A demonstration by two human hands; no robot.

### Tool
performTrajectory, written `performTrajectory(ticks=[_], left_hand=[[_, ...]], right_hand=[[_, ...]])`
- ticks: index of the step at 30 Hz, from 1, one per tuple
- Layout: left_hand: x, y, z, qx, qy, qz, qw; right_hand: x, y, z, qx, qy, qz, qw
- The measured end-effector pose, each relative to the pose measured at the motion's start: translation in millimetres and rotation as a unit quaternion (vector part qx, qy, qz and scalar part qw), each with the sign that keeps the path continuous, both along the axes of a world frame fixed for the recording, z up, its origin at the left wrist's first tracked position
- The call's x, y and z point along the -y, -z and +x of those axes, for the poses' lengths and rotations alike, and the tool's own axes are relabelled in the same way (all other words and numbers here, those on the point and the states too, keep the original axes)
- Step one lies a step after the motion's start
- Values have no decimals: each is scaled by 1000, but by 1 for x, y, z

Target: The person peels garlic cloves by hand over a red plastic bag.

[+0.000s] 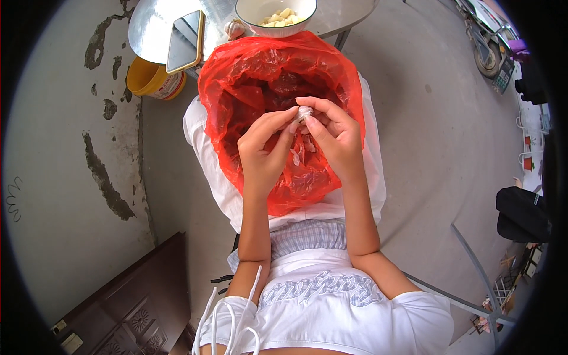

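Observation:
Between the fingertips of my left hand (266, 144) and my right hand (335, 137) is a small garlic piece (304, 113) with papery skin on it. Both hands pinch it from opposite sides, above the mouth of a red plastic bag (284, 191). The bag is spread wide over my lap. Loose bits of garlic skin (296, 157) lie inside it below my fingers. Beyond the bag, a white bowl (277, 31) with a dark rim holds several peeled garlic cloves (282, 17). A whole garlic bulb (234, 29) rests just left of the bowl.
A phone (185, 42) lies at the edge of the round table (148, 26). Partly under that table stands a yellow bucket (148, 80). A peeling wall (57, 146) runs along the left, with a dark carved wooden panel (146, 293) lower down. A scooter (488, 53) is at the far right.

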State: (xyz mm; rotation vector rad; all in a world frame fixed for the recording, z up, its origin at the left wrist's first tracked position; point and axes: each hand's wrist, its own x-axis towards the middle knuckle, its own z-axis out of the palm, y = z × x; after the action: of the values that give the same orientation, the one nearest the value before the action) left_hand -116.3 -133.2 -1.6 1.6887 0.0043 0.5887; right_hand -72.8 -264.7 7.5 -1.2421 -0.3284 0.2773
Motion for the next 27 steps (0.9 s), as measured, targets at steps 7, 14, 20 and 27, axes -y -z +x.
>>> performTrajectory(ticks=[7,14,20,27], left_hand=[[2,-1,1,-3,28,-75,997],[4,-2,0,6,10,-54,998],[5,-4,0,16,-12,-12,1000],[7,-4,-1,29,-37,32,998]], right_hand=[[2,-1,0,2,-9,14,1000],[1,-1,0,7,-16,29,999],[0,0,0,-4,-33,44,998],[-3,1,-1,0,-14,42,999]])
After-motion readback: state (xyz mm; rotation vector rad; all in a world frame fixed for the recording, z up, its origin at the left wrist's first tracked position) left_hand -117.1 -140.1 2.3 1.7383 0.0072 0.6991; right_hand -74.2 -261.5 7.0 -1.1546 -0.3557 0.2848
